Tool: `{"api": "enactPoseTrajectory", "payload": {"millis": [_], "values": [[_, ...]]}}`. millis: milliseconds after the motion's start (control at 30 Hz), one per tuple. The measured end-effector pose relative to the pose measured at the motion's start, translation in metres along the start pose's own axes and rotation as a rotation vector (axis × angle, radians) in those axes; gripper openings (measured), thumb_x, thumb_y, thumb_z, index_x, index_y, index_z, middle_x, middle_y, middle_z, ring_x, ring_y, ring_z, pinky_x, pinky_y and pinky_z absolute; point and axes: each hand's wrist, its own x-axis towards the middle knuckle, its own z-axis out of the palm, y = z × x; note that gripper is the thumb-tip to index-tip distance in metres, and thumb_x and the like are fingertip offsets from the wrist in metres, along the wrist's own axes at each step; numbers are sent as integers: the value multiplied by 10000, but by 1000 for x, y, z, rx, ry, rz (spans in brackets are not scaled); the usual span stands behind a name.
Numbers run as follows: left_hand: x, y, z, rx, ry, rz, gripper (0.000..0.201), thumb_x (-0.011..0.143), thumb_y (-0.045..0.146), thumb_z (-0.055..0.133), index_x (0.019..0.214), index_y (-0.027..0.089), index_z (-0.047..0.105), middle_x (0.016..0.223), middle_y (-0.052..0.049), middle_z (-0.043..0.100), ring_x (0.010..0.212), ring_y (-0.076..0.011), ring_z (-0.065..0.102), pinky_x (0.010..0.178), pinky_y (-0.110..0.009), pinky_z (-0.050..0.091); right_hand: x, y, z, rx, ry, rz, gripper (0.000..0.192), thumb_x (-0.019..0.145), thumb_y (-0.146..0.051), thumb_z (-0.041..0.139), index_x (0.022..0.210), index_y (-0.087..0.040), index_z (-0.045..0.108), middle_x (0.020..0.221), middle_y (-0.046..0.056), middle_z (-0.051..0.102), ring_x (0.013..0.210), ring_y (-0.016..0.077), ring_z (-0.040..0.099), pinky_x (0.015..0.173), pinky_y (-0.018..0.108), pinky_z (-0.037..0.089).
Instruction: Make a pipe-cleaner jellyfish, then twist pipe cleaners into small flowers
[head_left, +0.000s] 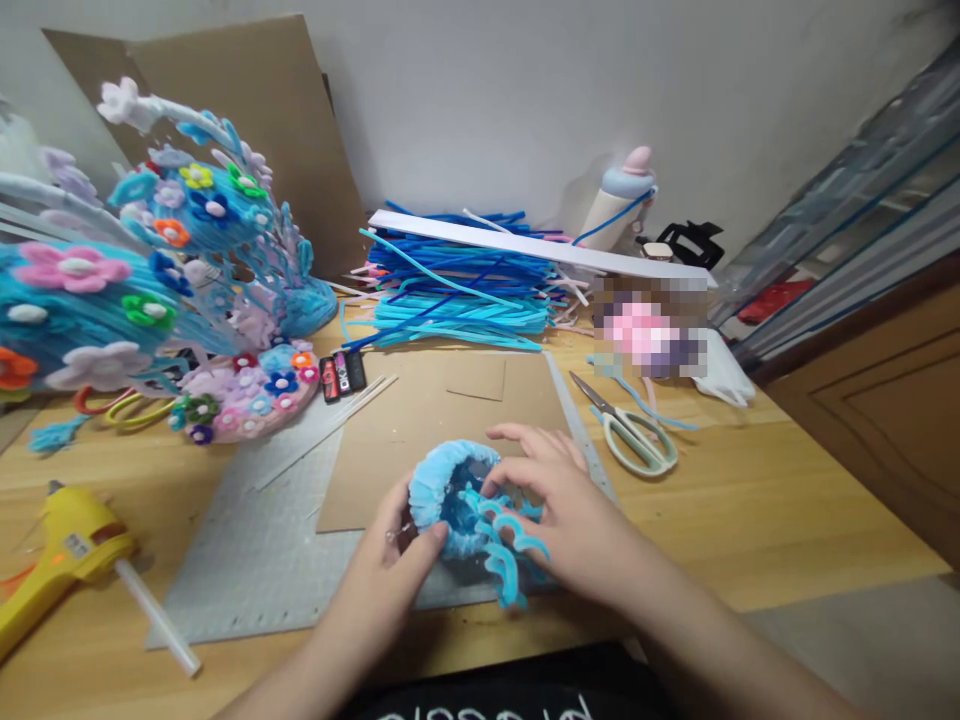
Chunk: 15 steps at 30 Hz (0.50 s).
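A light-blue fuzzy pipe-cleaner dome, shaped like a jellyfish cap, is tipped so that its hollow underside shows. My left hand grips it from the left, thumb on the lower rim and fingers behind it. Wavy light-blue pipe-cleaner strands hang out of the hollow toward the lower right. At the opening, my right hand has its index finger bent onto the strands, and another finger stretches out past the rim. The right thumb is hidden behind the hand and strands.
Beneath the work lie cardboard and a grey cutting mat. Scissors rest to the right, a yellow glue gun to the left. Flower-covered blue pipe-cleaner pieces stand at left; bundled blue pipe cleaners lie behind.
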Motion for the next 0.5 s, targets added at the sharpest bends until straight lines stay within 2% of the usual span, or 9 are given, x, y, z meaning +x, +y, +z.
{"api": "enactPoseTrajectory", "payload": {"millis": [200,500], "values": [[-3,-1,1,46,8,17,491,808,349,583,1246,181,437,1303,-109,527,1172,-247,504,993,-362,401,1,-3,9,-87,5,-16,149,711,-136,606,769,-265,652,1286,27,529,1273,217,384,1076,575,48],[-2,-1,1,99,20,18,482,810,339,566,1248,195,426,1303,-95,524,1176,-237,500,988,-348,410,2,-16,7,-273,27,-72,54,751,-209,603,738,-239,647,1258,29,564,1246,258,411,1057,636,31]]}}
